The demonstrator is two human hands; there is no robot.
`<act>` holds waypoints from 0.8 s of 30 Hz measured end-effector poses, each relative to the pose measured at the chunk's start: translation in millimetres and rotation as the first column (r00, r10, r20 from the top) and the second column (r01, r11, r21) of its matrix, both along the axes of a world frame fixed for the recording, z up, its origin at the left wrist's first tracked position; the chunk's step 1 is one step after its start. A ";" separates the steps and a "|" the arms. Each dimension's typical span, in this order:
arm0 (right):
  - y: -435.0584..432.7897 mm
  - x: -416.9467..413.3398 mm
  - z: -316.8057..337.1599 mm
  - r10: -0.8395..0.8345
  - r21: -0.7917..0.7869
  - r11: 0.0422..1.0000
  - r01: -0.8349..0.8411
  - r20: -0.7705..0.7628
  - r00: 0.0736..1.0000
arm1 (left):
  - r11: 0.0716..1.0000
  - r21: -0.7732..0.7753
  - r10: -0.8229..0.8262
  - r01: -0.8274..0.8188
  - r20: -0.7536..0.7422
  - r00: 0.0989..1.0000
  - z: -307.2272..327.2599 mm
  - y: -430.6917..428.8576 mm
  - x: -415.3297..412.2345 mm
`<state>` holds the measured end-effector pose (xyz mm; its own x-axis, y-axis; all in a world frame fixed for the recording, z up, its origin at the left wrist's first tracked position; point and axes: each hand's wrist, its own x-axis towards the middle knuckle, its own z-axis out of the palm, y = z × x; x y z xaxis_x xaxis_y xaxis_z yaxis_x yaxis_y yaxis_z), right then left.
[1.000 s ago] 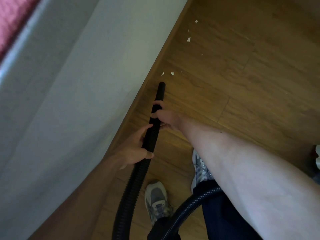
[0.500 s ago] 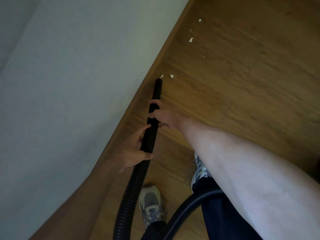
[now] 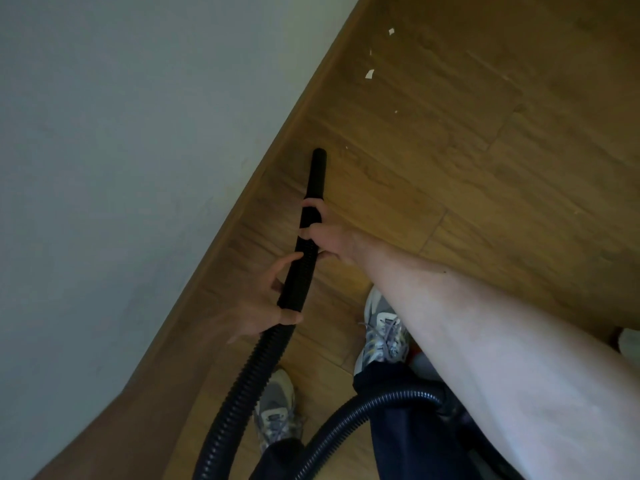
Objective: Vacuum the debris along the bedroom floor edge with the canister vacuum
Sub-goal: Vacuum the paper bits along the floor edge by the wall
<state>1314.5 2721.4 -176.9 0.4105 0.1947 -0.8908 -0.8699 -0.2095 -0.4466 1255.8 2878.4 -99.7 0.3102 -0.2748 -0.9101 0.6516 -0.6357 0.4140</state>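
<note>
A black ribbed vacuum hose point(image 3: 256, 362) ends in a smooth black nozzle point(image 3: 318, 171) that points at the wooden floor beside the baseboard point(image 3: 277, 147). My right hand point(image 3: 329, 237) grips the hose just behind the nozzle. My left hand point(image 3: 266, 303) holds the ribbed part lower down. White debris scraps point(image 3: 369, 74) lie farther along the floor edge, with a tiny speck point(image 3: 346, 147) close to the nozzle tip. The canister itself is hidden.
A pale wall point(image 3: 121, 168) fills the left side. My two grey sneakers point(image 3: 277, 410) stand on the wood floor point(image 3: 485, 168) below the hose. A second loop of hose point(image 3: 363, 410) curves past my dark trousers. A white object point(image 3: 628, 344) peeks in at the right edge.
The nozzle moved forward along the baseboard, and the two white scraps that lay just ahead of its tip are no longer visible. Both hands kept their grip.
</note>
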 end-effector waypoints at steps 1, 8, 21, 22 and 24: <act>-4.5 0.4 -0.3 0.000 -0.003 1.000 0.000 0.004 1.000 | 1.000 -0.005 -0.006 0.006 -0.007 1.000 -0.3 -3.5 1.7; -33.2 6.9 -1.7 -0.036 -0.020 0.999 0.036 -0.005 0.999 | 0.998 -0.033 -0.057 0.057 -0.014 0.998 -6.4 -25.7 13.4; -73.7 28.7 -6.7 -0.079 -0.020 0.997 0.078 -0.043 0.996 | 0.987 -0.093 -0.131 0.133 0.025 0.991 -23.3 -50.1 33.1; -77.4 30.8 -7.4 -0.083 -0.032 0.996 0.081 -0.038 0.996 | 0.985 -0.098 -0.143 0.145 0.027 0.989 -24.6 -54.2 36.6; -86.4 36.2 -8.4 -0.094 -0.048 0.995 0.093 -0.028 0.995 | 0.981 -0.111 -0.161 0.162 0.013 0.987 -26.0 -63.8 45.0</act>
<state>1350.7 2635.0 -185.3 0.3977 0.1148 -0.9103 -0.8995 -0.1468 -0.4115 1300.8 2814.6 -125.7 0.2572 -0.4214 -0.8696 0.5424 -0.6819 0.4908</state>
